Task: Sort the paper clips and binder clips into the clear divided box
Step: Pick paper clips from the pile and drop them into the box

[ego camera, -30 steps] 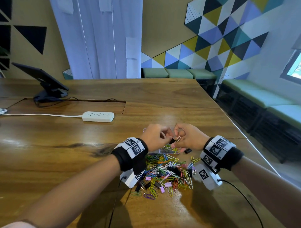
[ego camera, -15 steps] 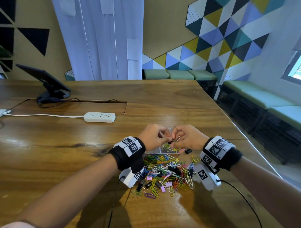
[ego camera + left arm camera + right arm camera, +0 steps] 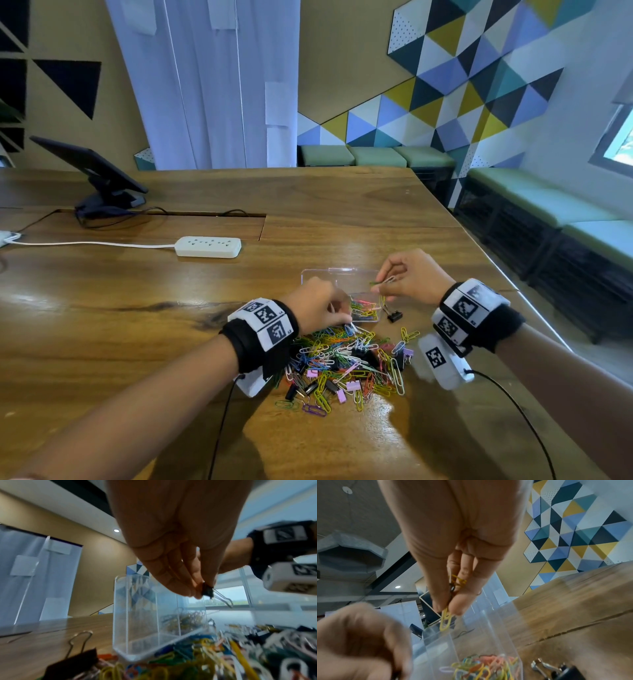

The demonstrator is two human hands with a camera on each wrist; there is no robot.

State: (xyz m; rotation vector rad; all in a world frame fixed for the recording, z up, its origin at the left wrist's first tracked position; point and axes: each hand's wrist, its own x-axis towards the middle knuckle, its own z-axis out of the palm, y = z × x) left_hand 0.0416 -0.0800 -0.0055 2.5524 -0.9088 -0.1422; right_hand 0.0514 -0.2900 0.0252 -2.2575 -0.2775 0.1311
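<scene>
Over the clear box [image 3: 320,274], hands pinch: left [image 3: 317,305] a binder clip [image 3: 207,590], right [image 3: 409,279] paper clips [image 3: 446,618].

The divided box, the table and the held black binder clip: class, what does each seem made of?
Divided box: clear glossy plastic, apparently; the table shows through its walls.
Table: polished wood or veneer, showing grain and glare.
Black binder clip, pinched by the left hand: dark body, probably painted metal, with shiny wire handles.
</scene>
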